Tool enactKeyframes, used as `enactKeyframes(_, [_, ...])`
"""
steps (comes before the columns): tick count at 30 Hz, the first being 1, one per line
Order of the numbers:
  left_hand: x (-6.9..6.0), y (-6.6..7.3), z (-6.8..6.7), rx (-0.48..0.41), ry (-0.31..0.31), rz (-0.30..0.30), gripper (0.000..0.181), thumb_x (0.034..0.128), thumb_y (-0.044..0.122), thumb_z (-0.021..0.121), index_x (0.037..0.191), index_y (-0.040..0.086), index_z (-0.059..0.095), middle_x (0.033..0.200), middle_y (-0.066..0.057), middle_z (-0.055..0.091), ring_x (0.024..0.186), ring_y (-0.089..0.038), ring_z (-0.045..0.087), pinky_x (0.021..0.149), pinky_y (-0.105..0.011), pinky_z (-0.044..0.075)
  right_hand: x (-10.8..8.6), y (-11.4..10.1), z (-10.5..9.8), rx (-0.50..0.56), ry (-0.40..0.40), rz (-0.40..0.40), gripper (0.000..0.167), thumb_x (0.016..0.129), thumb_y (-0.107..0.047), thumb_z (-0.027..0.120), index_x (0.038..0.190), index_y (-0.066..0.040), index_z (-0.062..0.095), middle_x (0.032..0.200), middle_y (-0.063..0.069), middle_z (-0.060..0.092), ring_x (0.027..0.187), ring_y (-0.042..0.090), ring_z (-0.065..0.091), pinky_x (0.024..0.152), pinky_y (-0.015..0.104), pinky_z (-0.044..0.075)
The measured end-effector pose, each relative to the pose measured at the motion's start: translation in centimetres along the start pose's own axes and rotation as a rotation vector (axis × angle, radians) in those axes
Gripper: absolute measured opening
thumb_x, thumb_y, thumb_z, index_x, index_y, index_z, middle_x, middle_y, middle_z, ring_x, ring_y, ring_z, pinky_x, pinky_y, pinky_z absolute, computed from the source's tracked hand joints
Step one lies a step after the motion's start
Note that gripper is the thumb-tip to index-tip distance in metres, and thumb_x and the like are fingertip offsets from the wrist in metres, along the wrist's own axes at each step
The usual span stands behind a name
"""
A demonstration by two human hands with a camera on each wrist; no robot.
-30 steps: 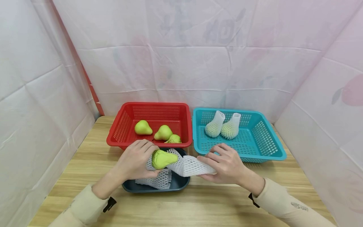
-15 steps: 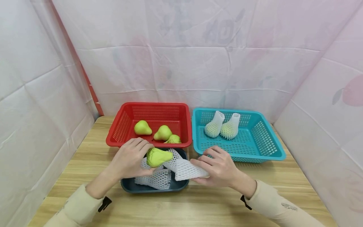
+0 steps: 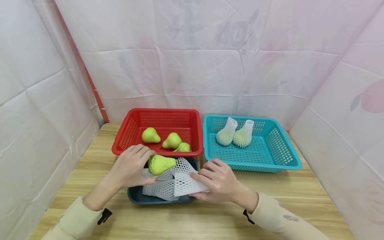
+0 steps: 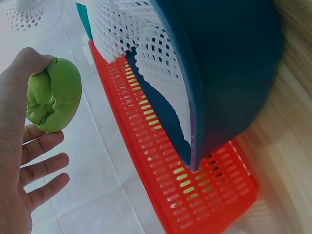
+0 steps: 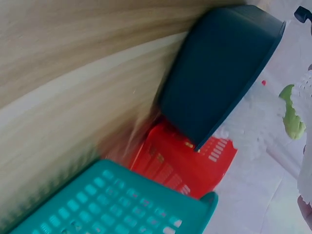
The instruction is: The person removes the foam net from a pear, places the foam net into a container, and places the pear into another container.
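Note:
My left hand (image 3: 132, 166) pinches a green pear (image 3: 161, 164) between thumb and fingers, its narrow end pointing right. In the left wrist view the pear's (image 4: 56, 95) wrinkled round end shows and the other fingers spread free. A white foam net sleeve (image 3: 187, 184) is gripped by my right hand (image 3: 217, 181), its mouth facing the pear but apart from it. Both hands are over a dark blue basin (image 3: 141, 199), which holds more white foam net sleeves (image 3: 160, 189). In the right wrist view the right hand is mostly out of frame.
Behind the basin stands a red basket (image 3: 118, 141) with several green pears (image 3: 151, 135). To its right, a teal basket (image 3: 270, 165) holds two pears in foam net sleeves (image 3: 243, 134). White sheets (image 3: 198, 73) hang at the back and sides of the wooden table (image 3: 222, 220).
Both hands have moved left, carrying the pear and the foam net sleeve with them. The sleeve now hangs over the basin. The baskets stay where they were.

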State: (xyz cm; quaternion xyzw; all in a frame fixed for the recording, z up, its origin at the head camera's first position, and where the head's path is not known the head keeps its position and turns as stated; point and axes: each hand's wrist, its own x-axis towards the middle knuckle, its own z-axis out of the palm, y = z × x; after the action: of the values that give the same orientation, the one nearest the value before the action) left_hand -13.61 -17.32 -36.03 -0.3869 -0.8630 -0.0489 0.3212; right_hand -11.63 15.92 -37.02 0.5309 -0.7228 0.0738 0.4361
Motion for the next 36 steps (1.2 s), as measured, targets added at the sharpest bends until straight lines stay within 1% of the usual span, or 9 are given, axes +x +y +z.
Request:
enactKeyframes(5, [-0.3, -0.3, -0.1, -0.008, 0.0, -0.016, 0.075, 0.0569, 0.061, 0.092, 0.106, 0.008, 0.072, 0.097, -0.005, 0.074, 0.09, -0.022, 0.067, 0.078, -0.038, 0.063, 0.5, -0.8, 0.8, -0.017, -0.022, -0.01, 0.05, 0.088, -0.064, 0.07, 0.106, -0.019, 0.08, 0.082, -0.008, 0.076, 0.072, 0.013, 0.065, 0.07, 0.03, 0.056])
enactKeyframes(9, [-0.5, -0.6, -0.2, -0.005, 0.01, -0.025, 0.076, 0.0552, 0.06, 0.093, 0.106, 0.007, 0.072, 0.097, -0.006, 0.074, 0.09, -0.023, 0.067, 0.078, -0.039, 0.063, 1.0, -1.4, 1.5, -0.026, -0.033, -0.006, 0.05, 0.09, -0.065, 0.067, 0.105, -0.019, 0.08, 0.081, -0.008, 0.075, 0.071, 0.013, 0.064, 0.07, 0.03, 0.056])
enactKeyframes(14, [-0.5, -0.9, -0.4, -0.01, 0.02, -0.032, 0.078, 0.053, 0.058, 0.096, 0.107, 0.007, 0.071, 0.098, -0.008, 0.075, 0.091, -0.025, 0.068, 0.08, -0.041, 0.064, 1.7, -2.3, 2.3, -0.026, -0.077, 0.022, 0.05, 0.086, -0.066, 0.071, 0.104, -0.02, 0.079, 0.081, -0.008, 0.073, 0.074, 0.013, 0.064, 0.071, 0.03, 0.057])
enactKeyframes(18, [-0.5, -1.1, -0.5, -0.007, 0.02, -0.029, 0.079, 0.0523, 0.056, 0.097, 0.107, 0.006, 0.071, 0.099, -0.009, 0.075, 0.092, -0.026, 0.068, 0.08, -0.042, 0.064, 2.4, -3.0, 3.2, -0.04, -0.107, 0.02, 0.053, 0.082, -0.069, 0.073, 0.104, -0.02, 0.078, 0.083, -0.009, 0.074, 0.075, 0.013, 0.063, 0.07, 0.03, 0.055])
enactKeyframes(20, [-0.5, -1.1, -0.6, -0.004, 0.017, -0.029, 0.079, 0.0522, 0.056, 0.097, 0.107, 0.006, 0.071, 0.099, -0.009, 0.075, 0.092, -0.026, 0.068, 0.08, -0.042, 0.064, 2.7, -3.3, 3.5, -0.049, -0.129, 0.016, 0.055, 0.081, -0.07, 0.073, 0.105, -0.021, 0.079, 0.086, -0.009, 0.076, 0.077, 0.013, 0.064, 0.07, 0.03, 0.055])
enactKeyframes(23, [-0.5, -1.2, -0.6, -0.003, 0.017, -0.032, 0.079, 0.0512, 0.055, 0.098, 0.107, 0.005, 0.071, 0.099, -0.01, 0.075, 0.092, -0.026, 0.068, 0.081, -0.042, 0.064, 3.1, -3.6, 4.1, -0.065, -0.162, 0.006, 0.057, 0.082, -0.072, 0.072, 0.105, -0.021, 0.078, 0.09, -0.009, 0.078, 0.08, 0.014, 0.065, 0.072, 0.03, 0.055])
enactKeyframes(27, [-0.5, -1.4, -0.7, -0.008, 0.012, -0.052, 0.078, 0.052, 0.055, 0.098, 0.107, 0.006, 0.071, 0.099, -0.01, 0.075, 0.092, -0.026, 0.069, 0.08, -0.043, 0.064, 3.6, -3.7, 4.7, -0.083, -0.208, 0.001, 0.058, 0.083, -0.074, 0.07, 0.106, -0.021, 0.078, 0.092, -0.009, 0.078, 0.081, 0.014, 0.066, 0.076, 0.031, 0.056])
enactKeyframes(33, [-0.8, -1.6, -0.8, -0.003, 0.003, -0.064, 0.077, 0.054, 0.057, 0.096, 0.107, 0.006, 0.072, 0.098, -0.01, 0.075, 0.09, -0.026, 0.069, 0.08, -0.043, 0.064, 3.6, -3.8, 5.1, -0.063, -0.324, 0.043, 0.064, 0.083, -0.077, 0.069, 0.11, -0.02, 0.076, 0.095, -0.006, 0.077, 0.086, 0.015, 0.068, 0.08, 0.033, 0.057])
enactKeyframes(36, [-0.9, -1.6, -0.8, 0.001, 0.002, -0.066, 0.077, 0.0541, 0.057, 0.096, 0.107, 0.006, 0.072, 0.098, -0.01, 0.075, 0.09, -0.027, 0.069, 0.08, -0.043, 0.064, 3.4, -3.9, 5.0, -0.057, -0.363, 0.06, 0.069, 0.082, -0.08, 0.067, 0.114, -0.02, 0.075, 0.099, -0.005, 0.076, 0.091, 0.016, 0.068, 0.081, 0.033, 0.057])
